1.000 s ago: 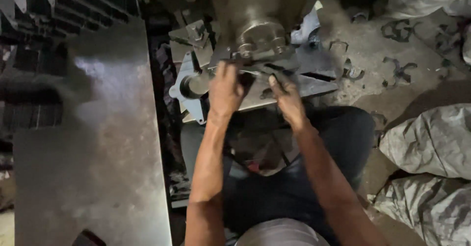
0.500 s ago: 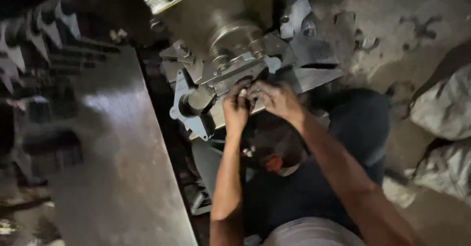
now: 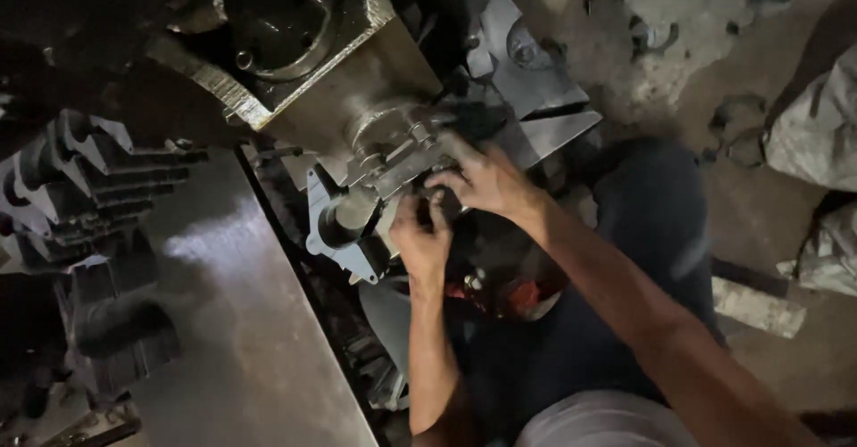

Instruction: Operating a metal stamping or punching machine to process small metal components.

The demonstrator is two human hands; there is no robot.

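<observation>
A grey cast-metal machine part with a round bore sits clamped under a bolted fixture on a heavy machine. My left hand presses against the lower edge of the fixture, fingers curled on a small dark piece that I cannot make out. My right hand rests just to the right, its fingers on the fixture's dark front end. Both forearms reach up from the bottom of the view. What lies under the fingers is hidden.
A shiny steel plate lies at the lower left. Stacked grey castings stand at the far left. Loose metal parts lie on the dusty floor at the top right, with grey sacks at the right edge.
The view has swung, so the machine now sits higher and more to the left. Both hands have drawn closer together on the fixture, the right hand moving left toward the left hand.
</observation>
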